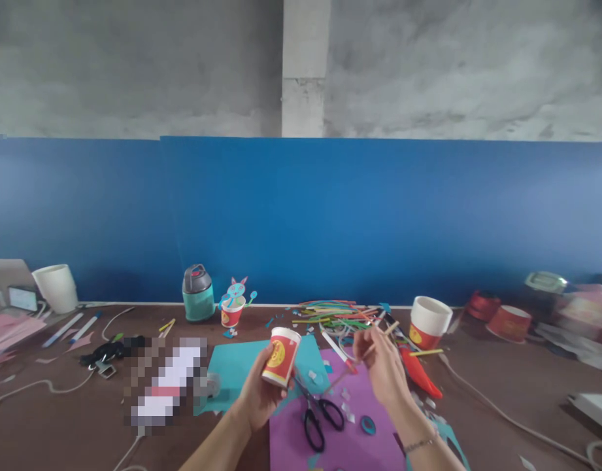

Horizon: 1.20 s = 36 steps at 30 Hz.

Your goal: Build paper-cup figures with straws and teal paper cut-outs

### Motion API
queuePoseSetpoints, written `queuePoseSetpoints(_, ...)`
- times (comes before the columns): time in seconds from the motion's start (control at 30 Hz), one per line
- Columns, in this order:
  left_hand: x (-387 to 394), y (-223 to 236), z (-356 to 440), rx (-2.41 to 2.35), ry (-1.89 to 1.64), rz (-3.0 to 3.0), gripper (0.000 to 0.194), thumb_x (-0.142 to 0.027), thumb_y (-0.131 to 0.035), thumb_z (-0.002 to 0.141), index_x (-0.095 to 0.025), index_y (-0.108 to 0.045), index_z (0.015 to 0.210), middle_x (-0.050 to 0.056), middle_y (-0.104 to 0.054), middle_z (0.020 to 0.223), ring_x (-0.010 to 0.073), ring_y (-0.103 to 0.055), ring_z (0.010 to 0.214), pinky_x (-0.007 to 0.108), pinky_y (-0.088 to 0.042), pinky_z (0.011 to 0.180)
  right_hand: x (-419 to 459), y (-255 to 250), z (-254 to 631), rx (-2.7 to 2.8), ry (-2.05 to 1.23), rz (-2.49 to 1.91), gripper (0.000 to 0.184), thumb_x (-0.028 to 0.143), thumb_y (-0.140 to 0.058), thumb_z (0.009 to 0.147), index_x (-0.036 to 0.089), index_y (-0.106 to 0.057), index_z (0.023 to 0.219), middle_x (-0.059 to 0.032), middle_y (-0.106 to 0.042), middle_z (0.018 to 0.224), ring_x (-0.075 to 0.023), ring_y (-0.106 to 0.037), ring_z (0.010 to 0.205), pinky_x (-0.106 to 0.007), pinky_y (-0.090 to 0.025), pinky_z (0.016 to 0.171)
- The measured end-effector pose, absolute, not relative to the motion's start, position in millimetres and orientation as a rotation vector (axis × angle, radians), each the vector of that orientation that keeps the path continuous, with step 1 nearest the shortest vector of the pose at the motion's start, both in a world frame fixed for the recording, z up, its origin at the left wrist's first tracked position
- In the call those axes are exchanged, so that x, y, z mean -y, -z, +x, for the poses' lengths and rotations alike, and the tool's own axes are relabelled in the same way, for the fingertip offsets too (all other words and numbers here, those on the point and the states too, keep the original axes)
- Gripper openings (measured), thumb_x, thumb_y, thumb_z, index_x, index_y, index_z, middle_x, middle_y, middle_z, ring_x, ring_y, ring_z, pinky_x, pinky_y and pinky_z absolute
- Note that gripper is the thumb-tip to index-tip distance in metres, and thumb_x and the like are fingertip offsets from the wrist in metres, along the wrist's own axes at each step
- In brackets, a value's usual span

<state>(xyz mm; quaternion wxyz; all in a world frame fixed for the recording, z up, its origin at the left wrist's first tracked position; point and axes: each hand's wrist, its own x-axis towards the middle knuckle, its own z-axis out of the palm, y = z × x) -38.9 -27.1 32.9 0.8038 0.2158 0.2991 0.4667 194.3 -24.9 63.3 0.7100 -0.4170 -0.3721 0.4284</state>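
The scene is softly, rather dimly lit; a paler sheen is spread across both ends of the blue partition (pixel 301 222). The far-right paper cup (pixel 509 324) is blurred; a long white object (pixel 170 376) is coarsely pixelated.

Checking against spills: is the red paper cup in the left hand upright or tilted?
Tilted: the red paper cup in the left hand leans, its upper end further right in the picture than its base.

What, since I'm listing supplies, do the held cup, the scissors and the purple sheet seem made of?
The cup is probably paper, smooth and printed, with a pale rim. The scissors have smooth black handles, likely plastic, and greyish blades, likely metal. The purple sheet looks like matte paper or card; its flat, even colour leaves foam possible.
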Motion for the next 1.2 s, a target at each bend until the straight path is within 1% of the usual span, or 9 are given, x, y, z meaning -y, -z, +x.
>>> queuePoseSetpoints(0.1, 31, -29, -33, -0.661, -0.886, 0.551, 0.045, -0.050, -0.051, 0.086, -0.007, -0.064, 0.088, 0.009, -0.069, 0.064, 0.0137, -0.062, 0.045, 0.017, -0.040, 0.035, 39, -69, 175, 0.923, -1.327, -0.874, 0.036, 0.049, -0.070, 0.069, 0.018, -0.057, 0.085, 0.0077, -0.050, 0.051, -0.0030, -0.027, 0.035, -0.018, -0.016, 0.035)
queuePoseSetpoints(0.17, 34, -27, -31, -0.655, -0.812, 0.601, 0.049, -0.053, -0.051, 0.084, -0.006, -0.065, 0.086, 0.009, -0.068, 0.064, 0.0136, -0.063, 0.046, 0.017, -0.040, 0.036, 47, -71, 166, 1.032, -1.465, -0.939, 0.038, 0.045, -0.070, 0.071, 0.018, -0.058, 0.095, 0.0083, -0.050, 0.049, -0.0021, -0.024, 0.035, -0.017, -0.011, 0.035)
queuePoseSetpoints(0.23, 36, -26, -30, -0.646, -0.756, 0.667, 0.051, -0.054, -0.051, 0.082, -0.006, -0.065, 0.084, 0.008, -0.067, 0.062, 0.0134, -0.063, 0.047, 0.017, -0.040, 0.037, 52, -71, 161, 1.143, -1.544, -1.023, 0.037, 0.041, -0.070, 0.071, 0.018, -0.058, 0.096, 0.0079, -0.053, 0.046, -0.0017, -0.023, 0.033, -0.016, -0.009, 0.035)
queuePoseSetpoints(0.3, 38, -25, -29, -0.639, -0.724, 0.730, 0.051, -0.055, -0.052, 0.081, -0.006, -0.066, 0.085, 0.008, -0.065, 0.060, 0.0133, -0.062, 0.048, 0.017, -0.040, 0.038, 53, -69, 158, 1.232, -1.603, -1.069, 0.033, 0.039, -0.070, 0.069, 0.017, -0.057, 0.090, 0.0072, -0.055, 0.044, -0.0012, -0.022, 0.030, -0.017, -0.007, 0.033)
queuePoseSetpoints(0.53, 38, -18, -28, -0.646, -0.684, 0.802, 0.056, -0.059, -0.055, 0.076, -0.006, -0.067, 0.087, 0.007, -0.063, 0.061, 0.0138, -0.061, 0.048, 0.020, -0.040, 0.041, 50, -64, 157, 1.347, -1.645, -1.057, 0.023, 0.034, -0.067, 0.069, 0.016, -0.054, 0.071, 0.0012, -0.064, 0.046, 0.0000, -0.026, 0.026, -0.015, -0.008, 0.029)
queuePoseSetpoints(0.77, 38, -18, -29, -0.609, -0.667, 0.811, 0.059, -0.060, -0.056, 0.075, -0.004, -0.067, 0.089, 0.007, -0.063, 0.063, 0.0138, -0.061, 0.048, 0.020, -0.040, 0.042, 50, -63, 156, 1.335, -1.654, -1.062, 0.020, 0.031, -0.065, 0.068, 0.014, -0.056, 0.070, -0.0034, -0.068, 0.050, 0.0011, -0.027, 0.025, -0.015, -0.006, 0.029)
queuePoseSetpoints(0.87, 38, -18, -29, -0.605, -0.665, 0.796, 0.057, -0.059, -0.057, 0.075, -0.005, -0.067, 0.091, 0.007, -0.063, 0.063, 0.0138, -0.061, 0.048, 0.020, -0.040, 0.041, 50, -64, 155, 1.320, -1.656, -1.050, 0.020, 0.032, -0.065, 0.066, 0.014, -0.055, 0.068, -0.0030, -0.067, 0.048, 0.0010, -0.026, 0.024, -0.016, -0.005, 0.029)
queuePoseSetpoints(1.07, 38, -19, -28, -0.603, -0.666, 0.805, 0.052, -0.056, -0.054, 0.078, -0.007, -0.067, 0.087, 0.007, -0.064, 0.063, 0.0134, -0.061, 0.048, 0.019, -0.040, 0.041, 54, -70, 153, 1.350, -1.641, -1.028, 0.012, 0.025, -0.061, 0.066, 0.014, -0.055, 0.064, -0.0032, -0.067, 0.048, 0.0007, -0.026, 0.024, -0.016, -0.006, 0.029)
queuePoseSetpoints(1.2, 39, -19, -29, -0.605, -0.667, 0.799, 0.051, -0.056, -0.053, 0.079, -0.008, -0.067, 0.088, 0.007, -0.064, 0.063, 0.0136, -0.060, 0.048, 0.020, -0.041, 0.043, 55, -72, 154, 1.347, -1.650, -1.031, 0.013, 0.025, -0.061, 0.066, 0.014, -0.055, 0.065, -0.0030, -0.067, 0.049, 0.0004, -0.026, 0.025, -0.016, -0.006, 0.030)
